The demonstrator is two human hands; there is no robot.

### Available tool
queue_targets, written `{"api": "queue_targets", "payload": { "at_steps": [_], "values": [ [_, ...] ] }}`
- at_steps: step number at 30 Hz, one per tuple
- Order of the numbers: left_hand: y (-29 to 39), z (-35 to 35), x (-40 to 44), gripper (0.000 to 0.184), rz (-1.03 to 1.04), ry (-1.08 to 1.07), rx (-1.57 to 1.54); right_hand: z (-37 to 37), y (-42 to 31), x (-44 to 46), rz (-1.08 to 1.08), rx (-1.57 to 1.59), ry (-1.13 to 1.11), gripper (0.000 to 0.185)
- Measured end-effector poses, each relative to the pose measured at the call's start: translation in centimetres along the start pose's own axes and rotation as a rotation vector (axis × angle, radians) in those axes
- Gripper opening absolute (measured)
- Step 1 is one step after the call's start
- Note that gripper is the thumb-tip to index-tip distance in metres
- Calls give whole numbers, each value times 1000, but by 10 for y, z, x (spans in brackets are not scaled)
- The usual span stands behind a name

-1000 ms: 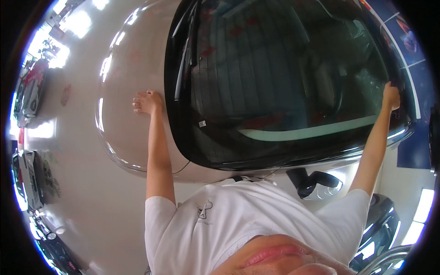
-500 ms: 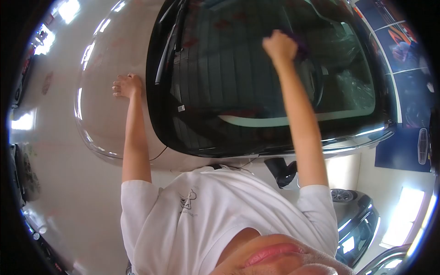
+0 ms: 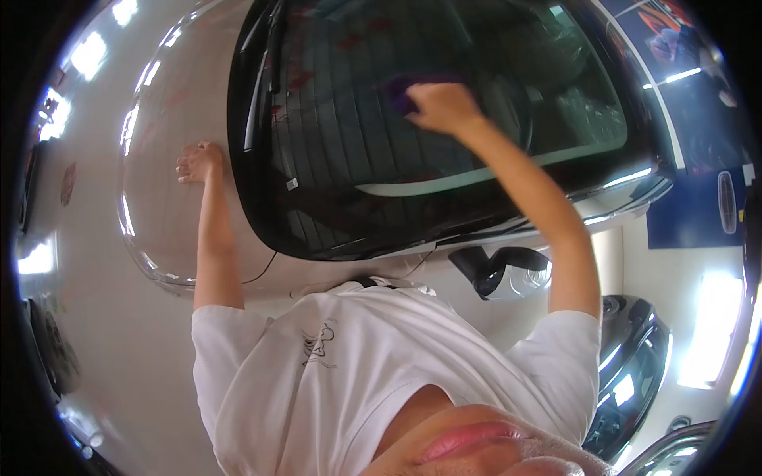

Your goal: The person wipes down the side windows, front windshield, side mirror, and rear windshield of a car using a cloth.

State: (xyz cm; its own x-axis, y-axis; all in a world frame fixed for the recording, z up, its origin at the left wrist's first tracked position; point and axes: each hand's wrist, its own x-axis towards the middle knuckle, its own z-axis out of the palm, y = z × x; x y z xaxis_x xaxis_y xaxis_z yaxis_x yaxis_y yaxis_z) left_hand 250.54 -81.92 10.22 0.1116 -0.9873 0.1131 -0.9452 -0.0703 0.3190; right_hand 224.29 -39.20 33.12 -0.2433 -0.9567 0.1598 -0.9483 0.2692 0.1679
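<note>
A dark purple cloth [image 3: 402,95] lies against the car's windshield [image 3: 341,135], with my right hand [image 3: 444,107] closed on it over the middle of the glass. My left hand [image 3: 198,162] rests with fingers apart on the pale hood [image 3: 163,206], left of the windshield's black lower edge. It holds nothing. A small white sticker [image 3: 292,184] shows at the glass corner between my two arms. Part of the cloth is hidden behind my right fingers.
The black side mirror [image 3: 492,268] juts out beside my body below the windshield. A dark car [image 3: 635,373] stands at the lower right. Wipers [image 3: 274,47] lie along the glass's left edge. A blue panel [image 3: 690,210] is at the right.
From the far right edge of the windshield, my right hand has moved left to its middle with the cloth. My left hand stays on the hood. The camera view has shifted somewhat.
</note>
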Motion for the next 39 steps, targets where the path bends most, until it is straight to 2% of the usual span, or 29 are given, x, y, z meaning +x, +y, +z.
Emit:
{"api": "queue_targets", "payload": {
  "at_steps": [3, 4, 6, 7, 10, 16, 24, 29, 31, 33, 36, 39],
  "values": [
    [-3, 6, 0, 58, 27, 8, -46, -72, 83, -60, 590, -129, -13, 48],
    [-3, 8, 0, 58, 29, 7, -42, -78, 129, -88, 723, -234, 43, 51],
    [-3, 9, 2, 60, 19, 10, -54, -117, 183, -139, 1055, -308, 15, 59],
    [-2, 8, 3, 60, 24, 11, -51, -123, 218, -169, 1184, -332, 52, 61],
    [-3, 16, 4, 62, 9, 8, -47, -139, 258, -227, 1408, -498, 157, 61],
    [-3, 14, 5, 64, 14, 7, -2, -135, 260, -221, 1446, -565, 138, 57],
    [-4, 14, 3, 60, 31, 32, -11, -137, 277, -204, 1505, -561, 107, 62],
    [-12, 19, -1, 57, 60, 50, 2, -129, 307, -174, 1422, -595, 128, 61],
    [-3, 7, 2, 56, 76, 58, -19, -125, 324, -151, 1383, -606, 143, 60],
    [0, -6, -5, 55, 57, -27, 32, -121, 332, -119, 1371, -604, 135, 59],
    [-4, 0, -5, 52, 82, 6, -9, -115, 351, -72, 1320, -603, 91, 57],
    [-7, 14, -5, 48, 87, 115, -39, -100, 374, -16, 1273, -529, 87, 63]
  ]
}}
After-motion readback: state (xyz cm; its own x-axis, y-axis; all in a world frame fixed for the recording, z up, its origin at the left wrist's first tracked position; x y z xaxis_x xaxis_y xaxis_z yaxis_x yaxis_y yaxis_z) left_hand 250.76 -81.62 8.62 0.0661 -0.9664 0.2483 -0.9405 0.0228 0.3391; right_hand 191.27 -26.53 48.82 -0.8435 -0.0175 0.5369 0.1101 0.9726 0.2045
